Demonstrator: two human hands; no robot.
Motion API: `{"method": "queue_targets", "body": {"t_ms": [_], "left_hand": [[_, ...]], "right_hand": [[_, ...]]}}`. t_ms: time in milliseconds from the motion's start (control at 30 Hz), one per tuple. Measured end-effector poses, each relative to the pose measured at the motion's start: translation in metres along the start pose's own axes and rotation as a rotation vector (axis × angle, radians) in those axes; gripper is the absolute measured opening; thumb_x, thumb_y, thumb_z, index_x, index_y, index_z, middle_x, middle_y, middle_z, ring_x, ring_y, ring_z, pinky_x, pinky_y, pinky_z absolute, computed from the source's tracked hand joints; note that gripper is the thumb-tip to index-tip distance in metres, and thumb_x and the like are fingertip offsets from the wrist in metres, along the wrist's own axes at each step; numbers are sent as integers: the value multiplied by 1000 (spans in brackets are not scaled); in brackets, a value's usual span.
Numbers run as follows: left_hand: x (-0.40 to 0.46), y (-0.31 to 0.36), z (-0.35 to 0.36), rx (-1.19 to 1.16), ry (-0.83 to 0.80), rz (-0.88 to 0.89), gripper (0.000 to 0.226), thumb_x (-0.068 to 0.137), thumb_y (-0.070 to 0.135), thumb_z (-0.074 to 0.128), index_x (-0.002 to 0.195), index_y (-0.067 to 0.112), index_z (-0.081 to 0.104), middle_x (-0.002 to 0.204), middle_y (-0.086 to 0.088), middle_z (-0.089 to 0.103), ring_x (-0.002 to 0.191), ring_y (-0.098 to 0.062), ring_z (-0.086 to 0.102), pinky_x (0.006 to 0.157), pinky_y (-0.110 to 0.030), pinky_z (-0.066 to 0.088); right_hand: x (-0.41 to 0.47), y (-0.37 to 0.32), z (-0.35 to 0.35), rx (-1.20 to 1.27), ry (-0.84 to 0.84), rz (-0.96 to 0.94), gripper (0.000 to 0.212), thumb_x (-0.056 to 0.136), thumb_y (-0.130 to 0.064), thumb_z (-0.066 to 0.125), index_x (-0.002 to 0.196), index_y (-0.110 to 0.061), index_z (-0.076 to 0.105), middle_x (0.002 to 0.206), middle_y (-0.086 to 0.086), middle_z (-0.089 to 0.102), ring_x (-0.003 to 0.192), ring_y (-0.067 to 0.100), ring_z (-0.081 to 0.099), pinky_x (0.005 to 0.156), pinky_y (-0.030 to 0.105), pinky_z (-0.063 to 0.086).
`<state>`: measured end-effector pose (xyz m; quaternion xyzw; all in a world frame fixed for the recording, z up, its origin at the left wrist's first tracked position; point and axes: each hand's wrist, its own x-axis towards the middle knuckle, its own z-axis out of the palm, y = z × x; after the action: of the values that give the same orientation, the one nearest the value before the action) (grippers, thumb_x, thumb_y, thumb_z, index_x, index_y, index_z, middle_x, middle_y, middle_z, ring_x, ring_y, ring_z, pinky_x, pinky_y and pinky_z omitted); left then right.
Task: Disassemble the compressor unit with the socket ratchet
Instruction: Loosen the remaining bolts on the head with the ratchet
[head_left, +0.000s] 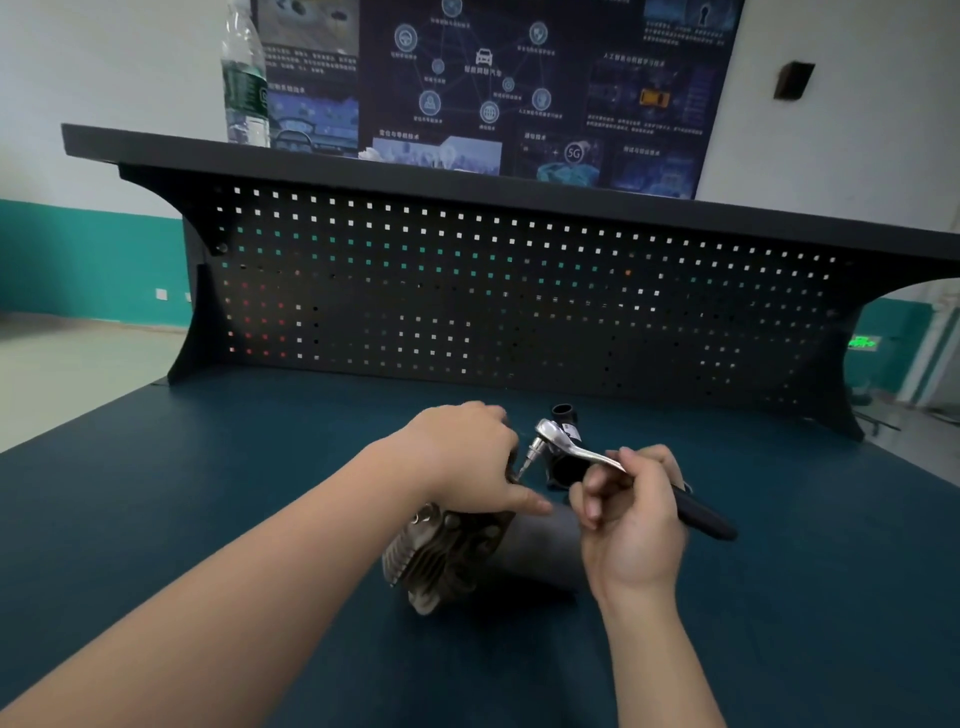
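Compressor unit (447, 551): finned, lies on the table (208, 493).
Left hand (467, 457): fingers curled over the unit's top.
Right hand (631, 514): grips the socket ratchet (582, 452), bit against the unit.

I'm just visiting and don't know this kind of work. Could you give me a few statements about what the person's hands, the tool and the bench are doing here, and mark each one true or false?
1. The right hand holds the socket ratchet by its handle. True.
2. The left hand rests flat on the bare table. False: it grips the top of the finned compressor unit.
3. The ratchet's bit points down toward the compressor unit beside the left hand. True.
4. A water bottle stands on the table next to the compressor unit. False: it stands on the shelf above the pegboard.
5. Tools hang on the pegboard. False: no tools show on it.
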<state>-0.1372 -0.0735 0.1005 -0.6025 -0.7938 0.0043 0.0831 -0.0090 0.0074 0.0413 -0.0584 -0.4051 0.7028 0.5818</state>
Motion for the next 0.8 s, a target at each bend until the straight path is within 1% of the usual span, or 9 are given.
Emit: {"method": "queue_targets", "body": {"t_ms": [33,133,233,333,467,567,633,733,800], "left_hand": [[0,-2,0,-100,-28,22,59,79,80,46,92,24,62,107,6,60,100,-19,56,78,-36,49],[0,-7,-2,-339,-47,36,47,79,75,54,86,31,65,82,8,67,80,-14,61,71,-34,49],[0,-9,-2,-354,-21,36,54,77,74,58,91,23,69,83,2,70,81,-18,63,75,-39,52],[0,-10,-2,-439,10,29,52,87,68,50,92,20,72,82,-6,68,79,-21,62,76,-41,51],[-5,-15,-3,-679,-37,48,29,97,46,53,108,29,73,99,8,75,100,-9,66,96,-36,49],[-6,-14,-4,-802,-60,78,24,99,33,55,110,22,74,97,19,75,92,7,64,96,-22,46],[-6,-14,-4,-824,-36,66,23,98,32,58,107,21,75,94,18,75,89,6,64,96,-24,47],[-5,-13,-2,-832,18,40,20,96,31,61,96,22,78,89,14,76,91,-4,67,95,-29,50],[-4,-12,0,-775,63,28,20,94,33,62,83,30,78,84,14,75,83,-3,65,90,-31,50]], "right_hand": [[0,0,0,9,2,11,34,93,1,39,63,-13,34,47,8,44,35,16,33,39,22,29],[2,0,-2,58,-13,52,33,93,-1,38,63,-14,35,48,9,44,36,16,32,41,21,28],[3,1,-3,104,-48,84,32,93,-2,38,63,-14,38,48,8,45,36,16,33,40,20,29],[6,2,-4,141,-102,97,35,91,-3,39,59,-17,42,48,7,46,35,14,34,39,20,29],[15,3,-8,213,-179,194,19,79,-11,49,63,-16,43,49,5,47,36,12,35,38,18,30],[27,4,-14,299,-191,340,18,77,-13,49,59,-16,46,48,4,46,37,11,35,36,19,28],[30,3,-16,305,-194,381,20,78,-13,48,58,-16,47,49,3,46,37,11,35,36,20,28],[21,5,-9,220,-110,270,23,82,-12,48,60,-17,45,49,4,46,37,13,36,38,19,28],[3,8,-4,48,-31,20,23,84,-14,49,62,-16,43,49,6,47,38,17,39,41,21,31]]}}
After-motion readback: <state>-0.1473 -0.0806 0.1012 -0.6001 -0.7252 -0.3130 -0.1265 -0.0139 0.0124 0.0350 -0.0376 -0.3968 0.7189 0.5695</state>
